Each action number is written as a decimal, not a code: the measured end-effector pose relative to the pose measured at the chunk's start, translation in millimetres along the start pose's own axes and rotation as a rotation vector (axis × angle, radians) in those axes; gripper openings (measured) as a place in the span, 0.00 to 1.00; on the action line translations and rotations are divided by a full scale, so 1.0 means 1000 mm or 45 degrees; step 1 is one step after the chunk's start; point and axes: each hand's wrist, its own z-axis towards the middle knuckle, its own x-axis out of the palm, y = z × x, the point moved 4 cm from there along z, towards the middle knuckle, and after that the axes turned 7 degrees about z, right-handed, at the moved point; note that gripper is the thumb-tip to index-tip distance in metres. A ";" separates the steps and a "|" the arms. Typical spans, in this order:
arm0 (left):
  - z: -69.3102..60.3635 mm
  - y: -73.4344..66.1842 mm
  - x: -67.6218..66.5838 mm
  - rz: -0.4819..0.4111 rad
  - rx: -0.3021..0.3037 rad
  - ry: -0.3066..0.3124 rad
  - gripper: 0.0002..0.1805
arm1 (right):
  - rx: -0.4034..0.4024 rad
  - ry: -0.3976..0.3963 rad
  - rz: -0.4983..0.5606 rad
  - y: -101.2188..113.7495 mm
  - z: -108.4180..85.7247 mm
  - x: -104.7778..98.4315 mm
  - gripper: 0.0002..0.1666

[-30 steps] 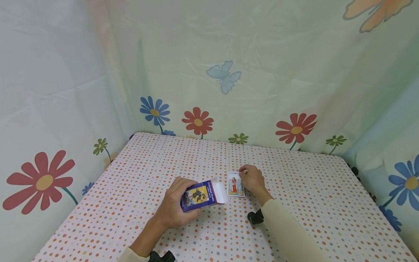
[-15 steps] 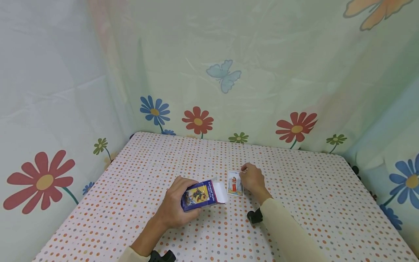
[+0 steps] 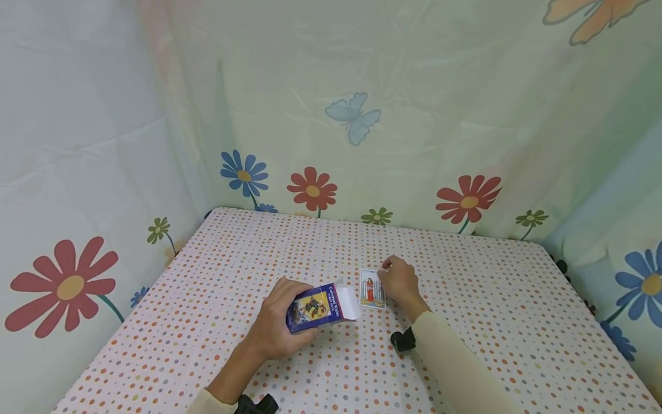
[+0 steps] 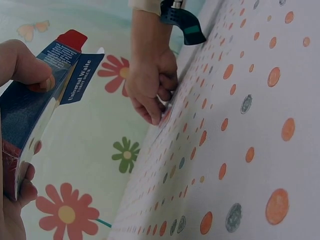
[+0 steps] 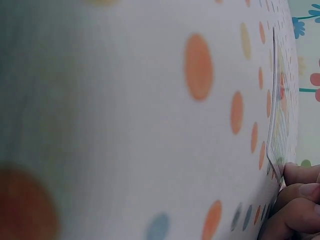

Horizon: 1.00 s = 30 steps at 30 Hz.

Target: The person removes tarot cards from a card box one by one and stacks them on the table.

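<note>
In the head view my left hand point(image 3: 276, 322) grips a blue tarot card box point(image 3: 313, 309), fingers along its far edge and thumb along its near edge. The box's end flap point(image 3: 349, 303) stands open toward the right. A tarot card point(image 3: 371, 289) with a red-robed figure lies face up on the table, right of the flap. My right hand point(image 3: 400, 283) pinches the card at its right side, near the far corner. In the right wrist view the fingertips point(image 5: 302, 190) meet the card's corner point(image 5: 277, 172). Whether more cards lie beneath it, I cannot tell.
A white cloth with coloured dots point(image 3: 465, 287) covers the table. Hanging sheets printed with flowers and butterflies point(image 3: 357, 118) enclose the back and sides. Black wrist-worn devices point(image 3: 403, 340) sit by both sleeves.
Hardly anything differs. The right hand and the card shift very slightly, with a small drift of the whole view; the left hand keeps its hold on the box.
</note>
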 end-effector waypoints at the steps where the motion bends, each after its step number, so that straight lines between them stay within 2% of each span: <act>1: 0.000 0.000 0.000 0.001 -0.001 0.000 0.36 | 0.006 0.002 0.007 0.000 0.000 0.000 0.12; 11: 0.000 -0.001 0.000 0.008 -0.010 0.006 0.37 | 0.004 0.034 0.126 -0.004 0.001 -0.002 0.14; 21: 0.000 0.000 -0.001 0.008 -0.011 0.001 0.37 | -0.020 0.026 0.124 -0.007 0.000 -0.001 0.19; 26: 0.000 0.001 -0.001 0.003 -0.006 -0.005 0.37 | -0.006 0.037 0.154 -0.009 -0.006 -0.002 0.19; 30: 0.000 0.002 -0.001 0.005 -0.003 -0.009 0.37 | -0.037 0.046 0.168 -0.009 -0.009 -0.005 0.19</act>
